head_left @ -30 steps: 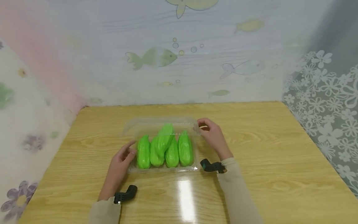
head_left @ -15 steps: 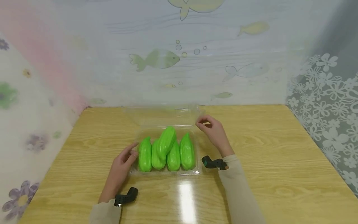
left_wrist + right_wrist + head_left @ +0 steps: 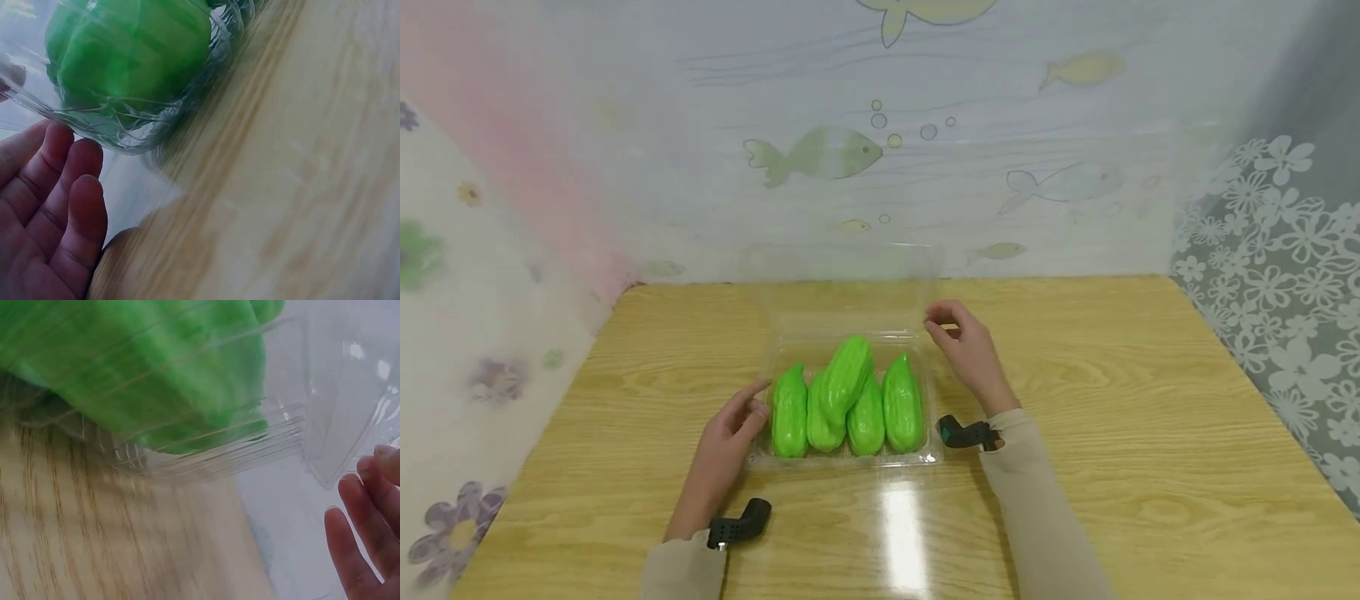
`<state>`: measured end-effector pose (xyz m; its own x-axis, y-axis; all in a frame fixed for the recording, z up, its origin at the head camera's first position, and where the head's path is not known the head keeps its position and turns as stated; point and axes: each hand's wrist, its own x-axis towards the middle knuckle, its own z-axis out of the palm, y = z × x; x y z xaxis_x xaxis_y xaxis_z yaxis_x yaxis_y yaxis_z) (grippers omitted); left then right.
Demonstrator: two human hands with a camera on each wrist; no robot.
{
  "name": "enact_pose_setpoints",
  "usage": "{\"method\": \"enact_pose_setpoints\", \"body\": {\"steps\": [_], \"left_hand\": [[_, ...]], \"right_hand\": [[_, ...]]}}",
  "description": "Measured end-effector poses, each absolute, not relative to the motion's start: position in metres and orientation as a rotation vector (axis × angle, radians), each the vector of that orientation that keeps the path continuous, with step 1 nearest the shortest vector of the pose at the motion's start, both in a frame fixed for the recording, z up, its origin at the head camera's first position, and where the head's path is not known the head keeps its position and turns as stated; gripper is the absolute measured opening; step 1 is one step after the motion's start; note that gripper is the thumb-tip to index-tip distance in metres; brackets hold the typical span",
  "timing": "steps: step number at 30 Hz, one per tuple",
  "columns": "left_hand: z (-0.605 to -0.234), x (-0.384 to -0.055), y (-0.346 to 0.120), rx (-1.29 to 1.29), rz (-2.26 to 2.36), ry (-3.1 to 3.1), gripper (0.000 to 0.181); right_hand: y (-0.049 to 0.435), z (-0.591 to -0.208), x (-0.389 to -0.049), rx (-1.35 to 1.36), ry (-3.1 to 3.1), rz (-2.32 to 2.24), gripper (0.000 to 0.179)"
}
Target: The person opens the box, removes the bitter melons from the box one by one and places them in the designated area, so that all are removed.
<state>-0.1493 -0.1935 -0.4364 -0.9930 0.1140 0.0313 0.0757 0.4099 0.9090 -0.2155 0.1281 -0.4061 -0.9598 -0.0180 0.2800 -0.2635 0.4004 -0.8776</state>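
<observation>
A clear plastic clamshell box (image 3: pixel 842 461) holds several bright green, ribbed model vegetables (image 3: pixel 902 408), one lying aslant on top of the others. The transparent lid (image 3: pixel 842 292) stands raised along the far side. Beside the box's left wall is my left hand (image 3: pixel 722 446), its fingers loosely bent and fingertips touching the plastic; the left wrist view shows these fingers (image 3: pixel 86 206) close under the box corner. My right hand (image 3: pixel 970 354) pinches the lid's right edge near the hinge with thumb and forefinger. In the right wrist view, its other fingers (image 3: pixel 350 550) are spread beside the lid.
The box rests on a wood-grain table (image 3: pixel 1135 433). A wall covering with fish drawings (image 3: pixel 835 154) stands behind the far edge. Small black wrist cameras (image 3: pixel 741 525) sit at both cuffs.
The lid has swung up and back from low over the box's far side to upright. My right hand has shifted slightly away with it. The left hand stays by the box's left side.
</observation>
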Motion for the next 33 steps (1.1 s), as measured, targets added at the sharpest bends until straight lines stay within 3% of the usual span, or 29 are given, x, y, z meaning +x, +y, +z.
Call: {"method": "enact_pose_setpoints", "body": {"steps": [9,16,21,33], "left_hand": [[-0.434,-0.148,-0.192,0.19,1.674,2.613,0.039],[-0.434,-0.148,-0.193,0.196,1.649,2.631,0.039],[-0.453,-0.156,-0.201,0.191,1.657,2.624,0.039],[-0.465,-0.161,-0.206,0.213,1.749,2.546,0.041]], "right_hand": [[0.133,-0.431,-0.229,0.252,-2.471,1.496,0.035],[0.132,-0.44,-0.232,0.228,-2.405,1.565,0.035],[0.128,-0.444,-0.235,0.223,-2.351,1.642,0.034],[0.115,-0.432,-0.222,0.197,-2.287,1.861,0.049]]}}
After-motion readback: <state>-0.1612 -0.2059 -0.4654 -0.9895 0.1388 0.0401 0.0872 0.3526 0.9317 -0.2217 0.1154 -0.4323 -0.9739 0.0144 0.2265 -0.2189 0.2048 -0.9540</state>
